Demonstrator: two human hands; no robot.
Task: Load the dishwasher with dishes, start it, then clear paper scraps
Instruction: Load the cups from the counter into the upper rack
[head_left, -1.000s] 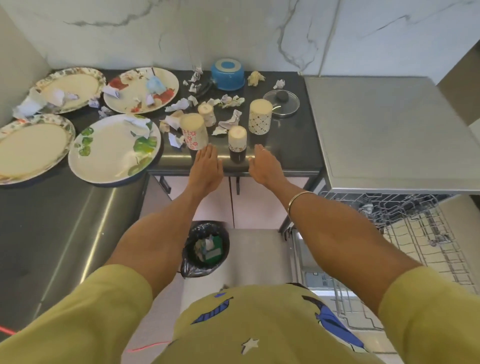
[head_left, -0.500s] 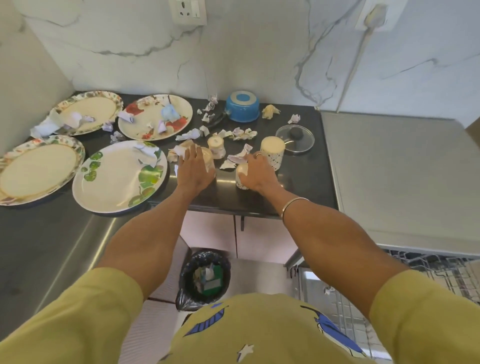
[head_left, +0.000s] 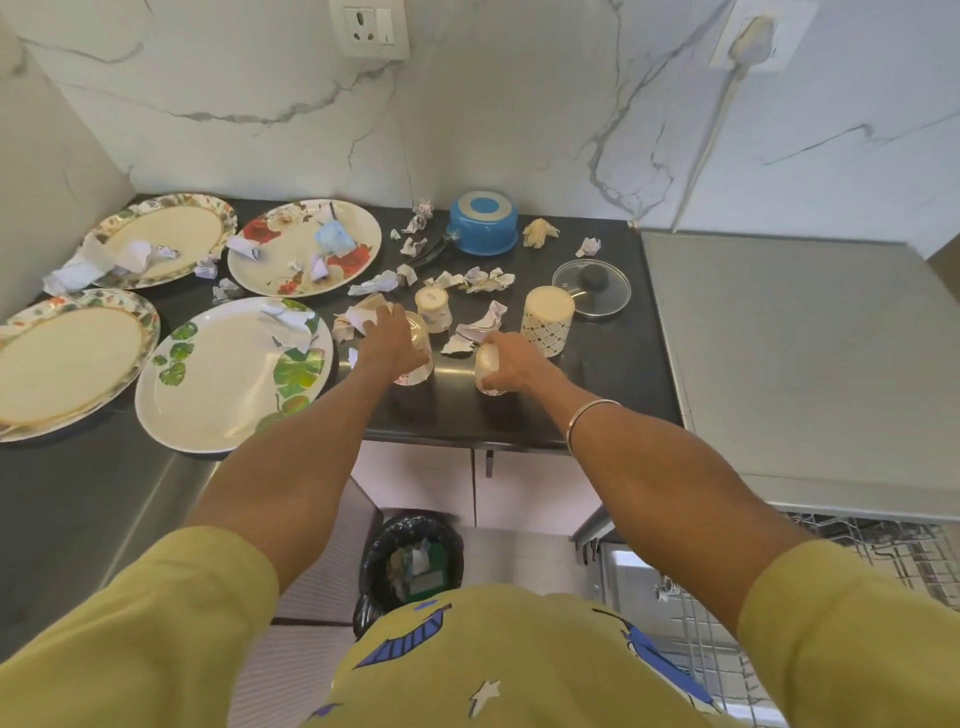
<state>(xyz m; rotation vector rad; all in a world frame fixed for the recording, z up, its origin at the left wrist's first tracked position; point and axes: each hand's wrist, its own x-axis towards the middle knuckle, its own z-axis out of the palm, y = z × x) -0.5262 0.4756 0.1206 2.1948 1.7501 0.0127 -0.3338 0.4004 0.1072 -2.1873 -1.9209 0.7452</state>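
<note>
Both hands down on upturned ceramic cups near the dark desk (head_left: 613, 374) front edge, left hand (head_left: 390, 340) fingers curled over the pink-flowered cup (head_left: 415, 358), right hand (head_left: 511, 364) wrapping the small cream cup (head_left: 487, 371); probably light, glazed, slippery, breakable, best gripped round the sides.

left hand (head_left: 390, 340): now grips cup (head_left: 415, 358) | right hand (head_left: 511, 361): now grips cup (head_left: 488, 370)

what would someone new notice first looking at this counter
Probably both hands on upturned cups at the dark counter's front edge: the left hand grips a floral cup, the right hand a small cup. Then the four big plates at left, strewn with crumpled paper scraps.
</note>
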